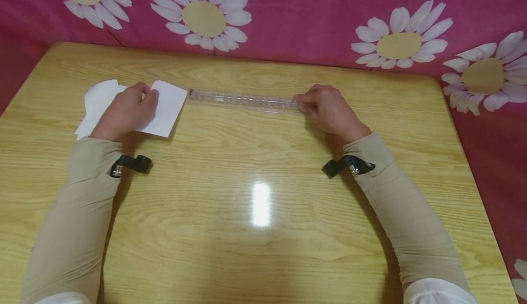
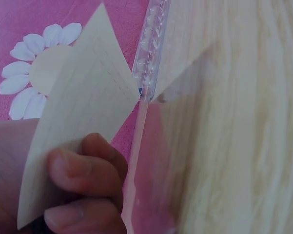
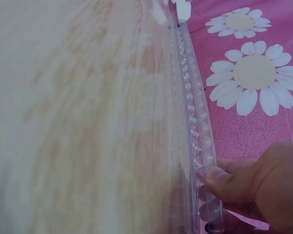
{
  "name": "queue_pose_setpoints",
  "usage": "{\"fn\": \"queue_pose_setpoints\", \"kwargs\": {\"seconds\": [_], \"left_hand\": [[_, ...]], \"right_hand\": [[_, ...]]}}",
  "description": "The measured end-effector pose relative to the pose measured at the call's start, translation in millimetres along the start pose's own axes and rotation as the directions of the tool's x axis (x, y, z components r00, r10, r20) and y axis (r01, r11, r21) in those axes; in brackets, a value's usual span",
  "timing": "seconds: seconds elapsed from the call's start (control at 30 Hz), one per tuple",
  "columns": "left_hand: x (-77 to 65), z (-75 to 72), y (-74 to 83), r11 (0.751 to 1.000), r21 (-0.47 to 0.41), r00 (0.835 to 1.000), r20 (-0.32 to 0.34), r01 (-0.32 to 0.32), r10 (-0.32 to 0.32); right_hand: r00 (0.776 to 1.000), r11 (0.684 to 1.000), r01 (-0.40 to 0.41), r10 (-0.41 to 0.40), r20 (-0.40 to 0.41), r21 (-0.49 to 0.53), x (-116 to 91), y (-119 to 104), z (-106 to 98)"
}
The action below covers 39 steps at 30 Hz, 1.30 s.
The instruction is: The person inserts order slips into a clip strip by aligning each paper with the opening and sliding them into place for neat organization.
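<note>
In the head view my left hand (image 1: 129, 112) grips torn white paper (image 1: 166, 107) at the table's far left. Curled fingertips (image 2: 78, 165) lie over the sheet (image 2: 83, 92) in the left wrist view, and one of its corners comes close to the clear strip. My right hand (image 1: 331, 112) pinches the right end of a long, clear plastic strip (image 1: 247, 100), shaped like a ruler, with round bubble-like shapes along it. The thumb (image 3: 222, 180) presses on the strip (image 3: 197, 122) in the right wrist view. Its left end sits beside the paper, near the far edge.
A wood-grain table (image 1: 214, 171) with a glossy surface fills most of the head view. Behind its far edge hangs a magenta cloth (image 1: 296, 16) with large white flowers. A bright light reflection (image 1: 261, 203) shows near the middle of the tabletop.
</note>
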<state>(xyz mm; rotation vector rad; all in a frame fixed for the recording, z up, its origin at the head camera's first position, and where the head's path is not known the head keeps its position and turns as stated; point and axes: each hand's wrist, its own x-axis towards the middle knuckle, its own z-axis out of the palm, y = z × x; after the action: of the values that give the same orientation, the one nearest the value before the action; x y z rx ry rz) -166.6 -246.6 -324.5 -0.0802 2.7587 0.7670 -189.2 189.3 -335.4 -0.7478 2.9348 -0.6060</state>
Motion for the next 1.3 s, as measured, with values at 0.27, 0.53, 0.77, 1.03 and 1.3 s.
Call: {"fn": "queue_pose_setpoints", "kwargs": {"seconds": [0.27, 0.53, 0.77, 1.03, 1.3], "left_hand": [[0.6, 3.2, -1.3, 1.0, 0.011, 1.0, -0.002, -0.01, 0.01], [3.0, 5.4, 0.3, 1.0, 0.017, 0.999, 0.03, 0.02, -0.02], [4.4, 7.1, 1.0, 1.0, 0.01, 0.998, 0.06, 0.023, -0.024], [3.4, 10.7, 4.3, 0.999, 0.018, 0.998, 0.052, 0.039, -0.04], [3.9, 12.6, 7.6, 0.999, 0.028, 0.999, -0.03, 0.04, -0.039]], "right_hand": [[1.0, 1.0, 0.001, -0.001, -0.002, 0.006, -0.7, -0.5, 0.0], [1.0, 1.0, 0.014, -0.013, -0.015, 0.006, -0.6, -0.3, 0.3], [1.0, 1.0, 0.0, 0.0, -0.003, 0.007, -0.4, -0.8, -0.1], [1.0, 1.0, 0.0, 0.0, -0.003, 0.007, -0.5, -1.2, -0.7], [1.0, 1.0, -0.016, 0.016, 0.009, 0.006, 1.1, -2.0, -0.4]]}}
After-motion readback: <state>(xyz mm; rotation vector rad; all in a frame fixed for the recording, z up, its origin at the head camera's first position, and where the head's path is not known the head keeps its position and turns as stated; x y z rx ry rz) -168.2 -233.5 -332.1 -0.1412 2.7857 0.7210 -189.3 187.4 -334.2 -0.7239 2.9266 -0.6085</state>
